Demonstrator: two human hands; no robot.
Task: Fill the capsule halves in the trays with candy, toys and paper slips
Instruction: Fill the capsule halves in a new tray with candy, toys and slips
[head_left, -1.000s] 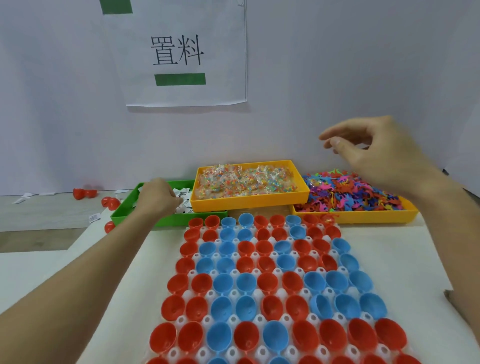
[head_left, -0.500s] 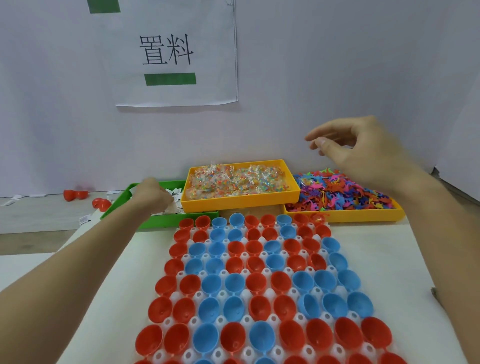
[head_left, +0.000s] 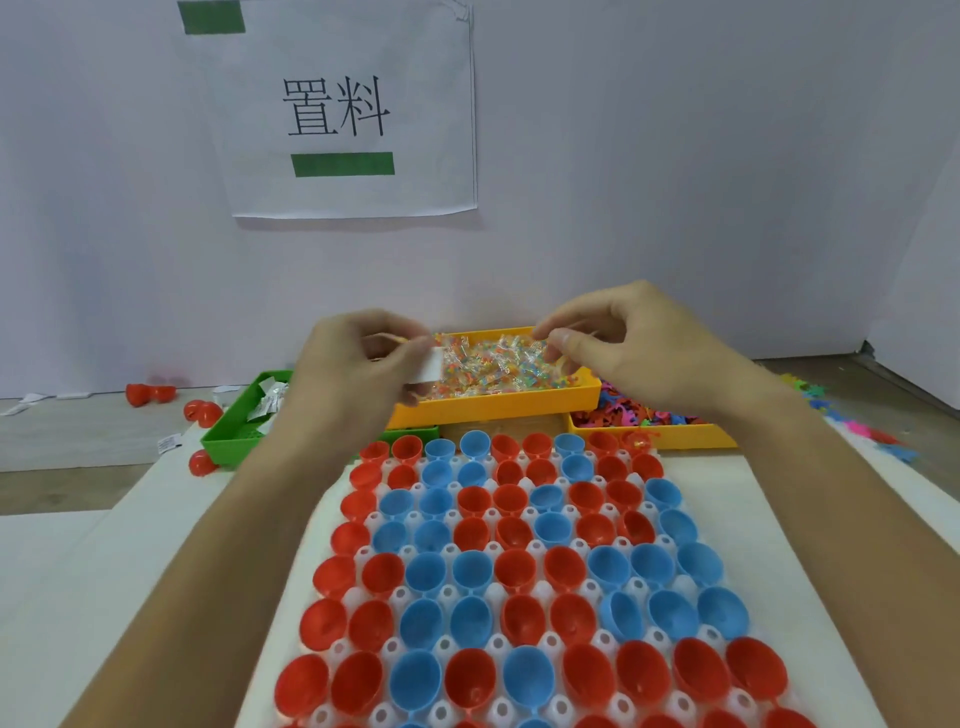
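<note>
Paper slips (head_left: 430, 366), light and floppy, sit pinched in the curled left hand (head_left: 358, 364) over the candy tray's (head_left: 498, 408) left edge, best held by their edges, while the right hand (head_left: 623, 343) curls beside, contents unclear.

A plain pale lavender wall (head_left: 675, 156) fills the space beyond the hands, evenly lit with soft shadows. A white paper sign (head_left: 353, 109) hangs on it above the left hand, printed with two black characters and green bars. Below the hands spreads a white table (head_left: 104, 561). Left of it, a grey-brown floor (head_left: 67, 447) shows.
</note>
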